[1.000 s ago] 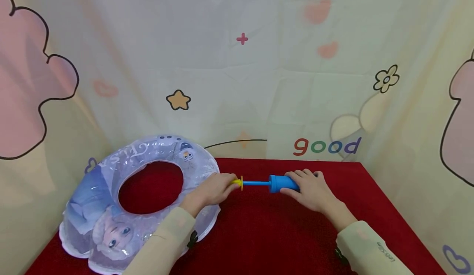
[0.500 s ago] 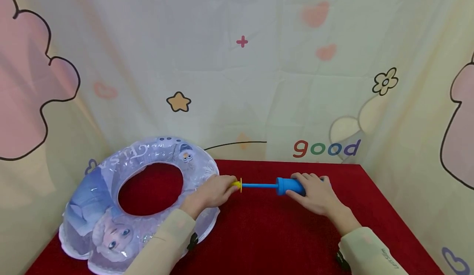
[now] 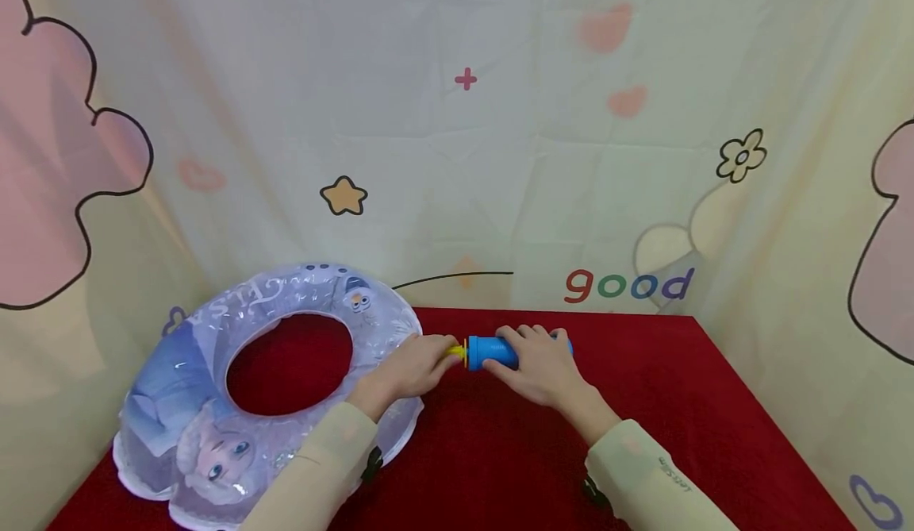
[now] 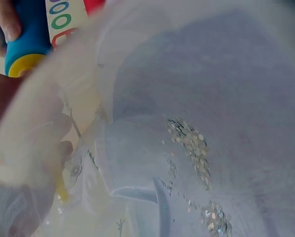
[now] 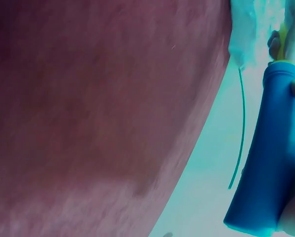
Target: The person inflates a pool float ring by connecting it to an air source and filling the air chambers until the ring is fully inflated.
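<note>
A blue hand pump (image 3: 491,352) with a yellow end piece (image 3: 466,353) lies level between both hands. My right hand (image 3: 539,366) grips its blue barrel, fingers over the top and thumb on the near side. At the yellow end, my left hand (image 3: 408,370) pinches the piece right beside a pale purple swim ring (image 3: 389,321); where the fingertips meet is partly hidden. The barrel sits close against the yellow disc, with no rod showing. The left wrist view is mostly filled by the ring's clear, glittery plastic (image 4: 187,148); the right wrist view shows the barrel (image 5: 271,148) lengthwise.
The swim ring, printed with a cartoon figure, leans at the left of a red-covered table (image 3: 628,404). A patterned curtain (image 3: 428,118) hangs along the back and sides.
The right hand first drew the barrel rightward, baring more blue rod, then pushed it left up to the yellow disc. The left hand and the swim ring have stayed about where they were.
</note>
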`<move>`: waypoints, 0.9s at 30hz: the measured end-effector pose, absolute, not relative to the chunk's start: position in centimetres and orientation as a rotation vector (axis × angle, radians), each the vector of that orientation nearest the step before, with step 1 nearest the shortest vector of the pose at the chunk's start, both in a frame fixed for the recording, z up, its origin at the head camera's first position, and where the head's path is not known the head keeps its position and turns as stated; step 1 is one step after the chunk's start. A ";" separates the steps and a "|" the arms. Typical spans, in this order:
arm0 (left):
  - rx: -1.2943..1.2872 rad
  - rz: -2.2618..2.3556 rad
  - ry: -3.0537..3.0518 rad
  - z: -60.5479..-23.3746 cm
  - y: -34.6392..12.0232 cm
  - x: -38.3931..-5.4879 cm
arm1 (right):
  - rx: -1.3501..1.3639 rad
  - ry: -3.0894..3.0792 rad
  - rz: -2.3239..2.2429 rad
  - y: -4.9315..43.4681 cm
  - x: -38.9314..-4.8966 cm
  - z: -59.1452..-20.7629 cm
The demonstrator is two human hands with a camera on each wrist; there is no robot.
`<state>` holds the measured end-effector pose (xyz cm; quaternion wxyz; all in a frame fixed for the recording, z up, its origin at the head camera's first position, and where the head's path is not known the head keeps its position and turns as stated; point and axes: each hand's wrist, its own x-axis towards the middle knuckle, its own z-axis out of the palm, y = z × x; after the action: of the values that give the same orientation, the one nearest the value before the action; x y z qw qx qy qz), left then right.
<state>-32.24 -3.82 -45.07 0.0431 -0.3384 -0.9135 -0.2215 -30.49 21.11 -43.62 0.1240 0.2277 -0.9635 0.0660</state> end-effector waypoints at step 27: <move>-1.103 -0.669 -2.705 -45.4 -3.7 -32.4 | 0.628 -2.753 0.281 31.1 -30.6 -44.3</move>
<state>-32.38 -3.67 -45.38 0.0721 -0.3671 -0.9003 -0.2227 -30.60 31.14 -44.32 0.1515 0.2189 -0.9589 0.0978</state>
